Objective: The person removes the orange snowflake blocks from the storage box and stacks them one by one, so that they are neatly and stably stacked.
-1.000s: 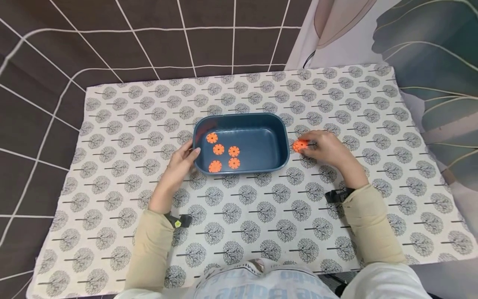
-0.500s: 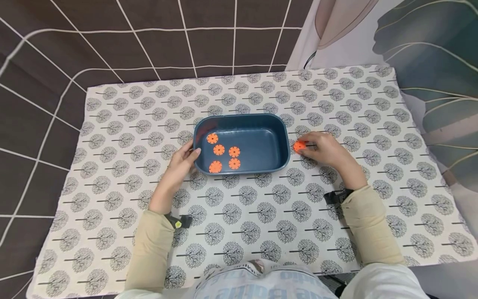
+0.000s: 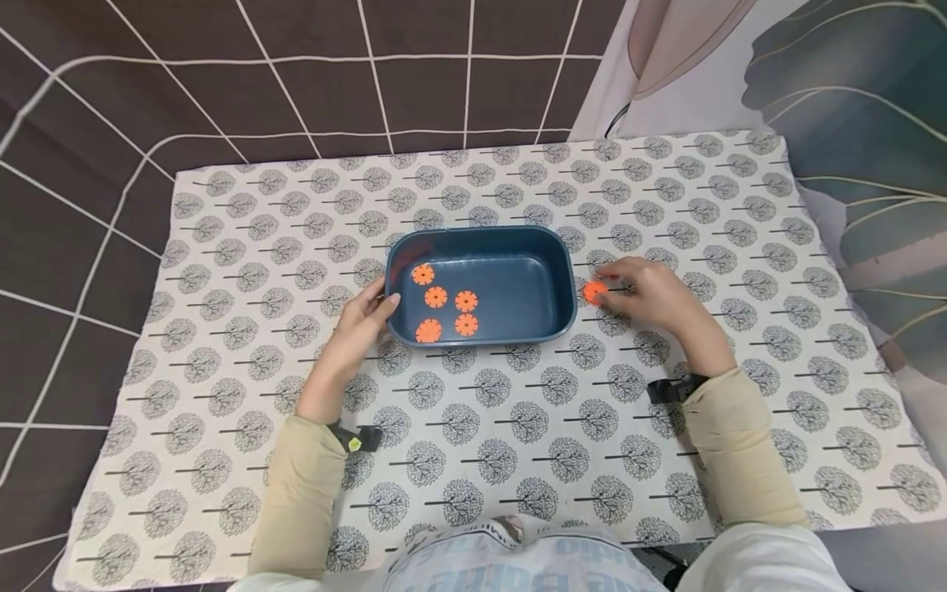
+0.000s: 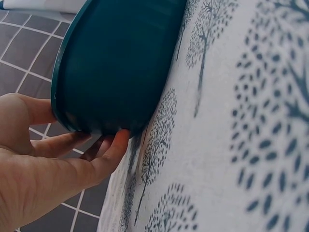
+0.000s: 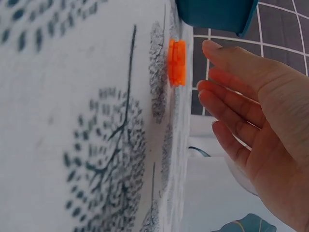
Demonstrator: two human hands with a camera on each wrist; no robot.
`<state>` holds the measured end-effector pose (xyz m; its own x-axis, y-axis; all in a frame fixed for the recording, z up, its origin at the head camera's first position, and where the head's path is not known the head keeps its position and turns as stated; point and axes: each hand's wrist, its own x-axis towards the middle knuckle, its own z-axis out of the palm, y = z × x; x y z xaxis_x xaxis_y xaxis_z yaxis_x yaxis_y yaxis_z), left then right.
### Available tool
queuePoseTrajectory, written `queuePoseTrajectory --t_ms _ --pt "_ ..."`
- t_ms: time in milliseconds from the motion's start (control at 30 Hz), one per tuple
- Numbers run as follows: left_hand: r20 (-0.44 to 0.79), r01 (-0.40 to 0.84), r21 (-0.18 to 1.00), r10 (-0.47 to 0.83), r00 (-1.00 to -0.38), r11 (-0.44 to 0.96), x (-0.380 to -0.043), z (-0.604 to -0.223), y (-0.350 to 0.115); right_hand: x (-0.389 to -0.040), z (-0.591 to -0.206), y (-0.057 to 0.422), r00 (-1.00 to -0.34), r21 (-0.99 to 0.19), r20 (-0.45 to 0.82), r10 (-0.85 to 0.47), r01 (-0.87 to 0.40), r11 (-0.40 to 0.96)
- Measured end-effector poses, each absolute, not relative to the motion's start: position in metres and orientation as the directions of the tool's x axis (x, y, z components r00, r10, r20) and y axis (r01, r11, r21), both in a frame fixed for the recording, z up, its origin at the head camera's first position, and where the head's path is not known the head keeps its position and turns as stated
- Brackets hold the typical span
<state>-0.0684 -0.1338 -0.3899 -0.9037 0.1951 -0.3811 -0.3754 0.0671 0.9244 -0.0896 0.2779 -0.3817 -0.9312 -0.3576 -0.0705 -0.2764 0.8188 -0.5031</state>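
A dark blue rectangular plastic tub stands on the cloth. My left hand grips its left wall, the thumb over the rim and fingers underneath outside, as the left wrist view also shows at the tub's corner. Several orange notched discs lie inside at its left half. To the right of the tub, an orange notched piece lies on the cloth; in the right wrist view this piece looks like stacked discs. My right hand hovers beside it, fingers relaxed and apart from it.
A white tablecloth with tree prints covers the table. Behind the table's far edge hangs a dark cloth with white grid lines. A patterned curtain hangs at the right. Each wrist wears a black strap mount.
My right hand has loosened from the orange notched piece and drawn slightly away to the right. The piece stays on the cloth. My left hand keeps its grip on the tub.
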Motion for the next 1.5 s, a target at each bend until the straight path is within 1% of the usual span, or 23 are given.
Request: queuePoseTrajectory --t_ms 200,433,600,733,833,1000,1133,1300,1400,1500 --pt "-0.377 -0.368 0.926 0.185 -0.908 0.081 -0.068 -0.39 -0.134 -0.092 -0.377 0.272 -0.926 -0.507 0.004 -0.378 -0.327 0.797" --pt "-0.38 -0.37 0.925 0.185 -0.906 0.087 -0.07 -0.39 -0.134 -0.098 -0.367 0.264 -0.899 -0.496 0.12 -0.42 -0.421 0.759" --pt "-0.367 -0.358 0.93 0.192 -0.91 0.083 -0.072 -0.391 -0.134 -0.102 -0.359 0.257 -0.888 -0.5 0.206 -0.41 -0.456 0.736" --pt "-0.359 -0.352 0.933 0.196 -0.913 0.07 -0.071 -0.391 -0.135 -0.104 -0.358 0.247 -0.868 -0.513 0.268 -0.418 -0.496 0.701" --pt "-0.359 -0.352 0.933 0.196 -0.912 0.07 -0.07 -0.391 -0.135 -0.106 -0.362 0.233 -0.842 -0.531 0.296 -0.451 -0.538 0.655" --pt "-0.36 -0.359 0.932 0.191 -0.913 0.039 -0.07 -0.391 -0.134 -0.107 -0.37 0.205 -0.809 -0.537 0.284 -0.515 -0.579 0.614" --pt "-0.368 -0.37 0.929 0.186 -0.911 0.023 -0.071 -0.391 -0.133 -0.109 -0.372 0.188 -0.798 -0.526 0.25 -0.548 -0.587 0.615" --pt "-0.377 -0.376 0.926 0.175 -0.91 0.038 -0.072 -0.391 -0.133 -0.111 -0.373 0.167 -0.784 -0.546 0.156 -0.6 -0.575 0.609" --pt "-0.377 -0.374 0.926 0.172 -0.91 0.048 -0.071 -0.392 -0.133 -0.111 -0.375 0.153 -0.766 -0.526 0.097 -0.636 -0.582 0.62" --pt "-0.38 -0.377 0.925 0.166 -0.91 0.052 -0.07 -0.391 -0.133 -0.11 -0.379 0.142 -0.742 -0.492 0.075 -0.667 -0.609 0.622"
